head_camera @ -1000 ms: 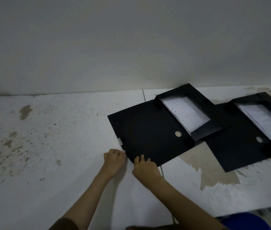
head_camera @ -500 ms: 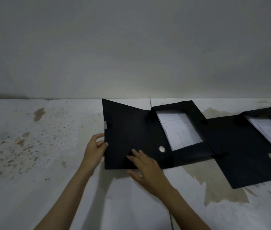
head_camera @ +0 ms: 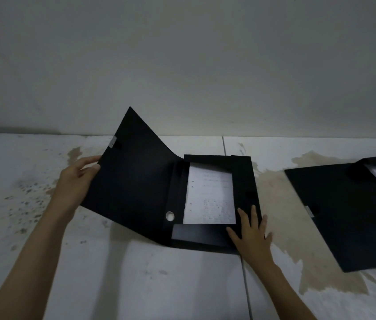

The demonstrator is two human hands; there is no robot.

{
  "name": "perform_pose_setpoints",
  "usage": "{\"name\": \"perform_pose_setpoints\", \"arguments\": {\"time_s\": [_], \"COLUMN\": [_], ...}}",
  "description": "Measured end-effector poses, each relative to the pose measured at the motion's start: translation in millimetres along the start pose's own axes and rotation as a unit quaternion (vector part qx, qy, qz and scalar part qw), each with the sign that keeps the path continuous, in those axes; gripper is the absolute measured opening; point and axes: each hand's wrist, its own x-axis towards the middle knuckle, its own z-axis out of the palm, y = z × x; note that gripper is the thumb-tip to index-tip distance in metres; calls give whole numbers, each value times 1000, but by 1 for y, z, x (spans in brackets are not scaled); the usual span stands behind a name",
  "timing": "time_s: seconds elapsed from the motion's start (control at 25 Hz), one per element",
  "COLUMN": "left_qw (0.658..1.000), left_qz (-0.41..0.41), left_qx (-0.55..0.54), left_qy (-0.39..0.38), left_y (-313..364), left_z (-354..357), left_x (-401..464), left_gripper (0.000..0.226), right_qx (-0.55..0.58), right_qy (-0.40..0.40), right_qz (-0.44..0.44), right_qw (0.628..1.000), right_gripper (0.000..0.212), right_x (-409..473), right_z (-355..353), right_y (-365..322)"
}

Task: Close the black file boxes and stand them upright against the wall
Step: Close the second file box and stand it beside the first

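Currently half open on the stained white tiled floor (head_camera: 136, 285): nearer black plastic file box (head_camera: 244, 181), white printed sheets (head_camera: 210, 199) showing in its tray. Left hand (head_camera: 76, 181) pinching the outer edge of the raised black lid flap (head_camera: 134, 181), thumb in front, fingers behind. Right hand (head_camera: 251, 229) spread flat on the tray's near right corner. Well apart to the right, second open black file box (head_camera: 344, 215), flat, partly out of view. Behind both, bare grey wall (head_camera: 182, 65).
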Motion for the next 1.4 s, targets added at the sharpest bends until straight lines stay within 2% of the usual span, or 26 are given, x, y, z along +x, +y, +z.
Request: {"name": "perform_pose_setpoints", "arguments": {"time_s": [0.08, 0.28, 0.44, 0.56, 0.72, 0.8, 0.84, 0.92, 1.08, 1.2, 1.28, 1.4], "left_qw": [999, 984, 965, 953, 921, 896, 883, 863, 849, 835, 835, 840], "left_qz": [22, 52, 103, 130, 143, 137, 142, 158, 182, 195, 198, 228], "left_qx": [-4, -21, 25, 59, 164, 252, 295, 353, 400, 424, 426, 422], "left_qy": [-31, -168, -241, -266, -322, -339, -337, -326, -294, -291, -286, -252], "left_y": [9, 38, 44, 28, -24, -52, -64, -78, -96, -107, -113, -128], "left_z": [3, 20, 53, 87, 127, 138, 142, 147, 152, 156, 159, 164], "left_x": [-3, -13, -29, -41, -39, -35, -34, -34, -36, -40, -40, -39], "left_gripper": [26, 25, 29, 36, 42, 47, 49, 55, 88, 86, 74, 61], "right_qx": [49, 143, 211, 349, 522, 561, 552, 488, 356, 310, 305, 291], "right_qy": [-34, -22, -48, -80, -103, -119, -128, -115, -33, 8, 5, -52], "right_qz": [4, -69, -121, -55, 53, 74, 64, 46, 51, 37, 30, 2], "right_qw": [998, 987, 969, 932, 845, 816, 821, 864, 933, 950, 952, 955], "right_gripper": [66, 53, 43, 25, 45, 30, 23, 21, 22, 23, 33, 73], "right_x": [-2, -7, -11, -10, 0, 3, 3, 3, 1, -5, -7, 3], "right_z": [2, 8, 0, -15, -42, -51, -51, -39, -10, -2, 0, -6], "right_y": [3, -1, -14, -28, -47, -48, -47, -40, -26, -24, -24, -28]}}
